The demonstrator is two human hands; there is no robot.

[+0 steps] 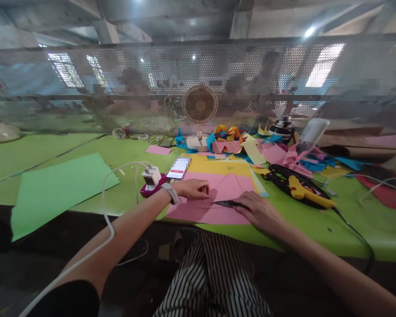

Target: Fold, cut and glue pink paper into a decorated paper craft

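Pink paper (198,215) lies in front of me at the table's front edge, with a triangular fold or piece (229,187) on top. My left hand (194,189), with a pale watch on its wrist, rests over the paper's left part. Its fingers are curled inward, and whatever they pinch is too small to make out. My right hand (259,209) is closed around a slim dark pointed tool (227,203); its handle is hidden in the palm. The tool lies low over the paper, its tip pointing left towards my left hand. Yellow sheets (214,166) lie just behind.
A phone (178,168) and a purple power strip (148,189) with chargers sit left, their white cable crossing my left arm. Right is a black tray (280,174) holding a yellow glue gun (303,193). Behind stand a fan (199,105) and colourful paper scraps (280,154). Green paper (62,185) overhangs the left edge.
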